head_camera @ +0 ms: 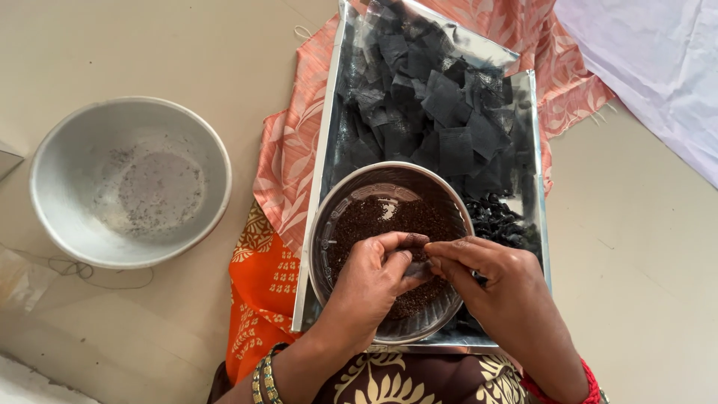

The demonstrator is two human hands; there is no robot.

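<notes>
Pouch [416,267] pinched between both your hands over the steel bowl [327,224] of brown powder.

Your left hand [374,280] and right hand [497,288] meet at their fingertips above the near half of the bowl, fingers closed on the small dark pouch, which lies between them, mostly hidden. Its long axis cannot be told. Both hands are equally near. Beyond the bowl, black pouches [441,120] heap on the shiny tray [318,187]; an empty grey bowl [45,164] sits well apart to your left.
</notes>
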